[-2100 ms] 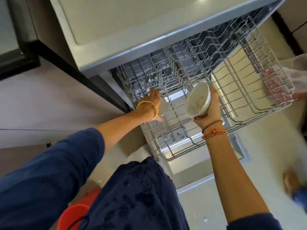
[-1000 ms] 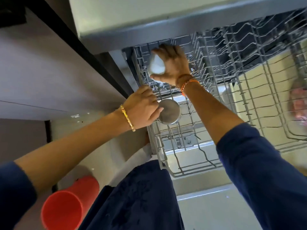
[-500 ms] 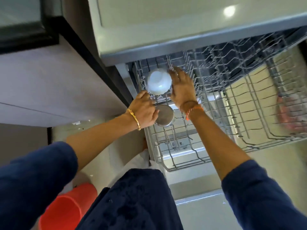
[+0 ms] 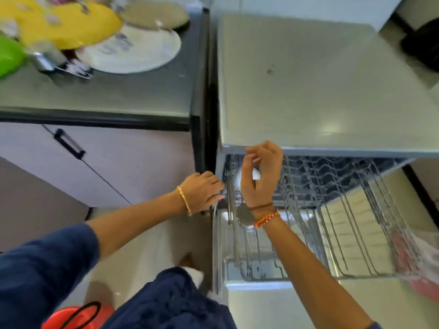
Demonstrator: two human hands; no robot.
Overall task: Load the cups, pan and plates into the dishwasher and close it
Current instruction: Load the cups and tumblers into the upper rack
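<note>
Left hand point(image 4: 202, 191) resting on the pulled-out dishwasher rack's point(image 4: 351, 236) left edge, fingers loosely curled, gripping nothing. Right hand point(image 4: 261, 176) raised above a white cup point(image 4: 255, 174), fingers relaxed, empty.

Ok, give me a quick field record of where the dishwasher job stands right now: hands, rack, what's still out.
left hand: rests at the rack's left edge, holds nothing visible
right hand: raised above the rack, fingers loosely curled, empty
rack: pulled out, mostly unfilled
white cup: in the rack's far-left corner, partly hidden by the right hand
steel cup: in the rack, nearer than the white cup
plates: on the counter, not loaded
dishwasher door: open
</note>
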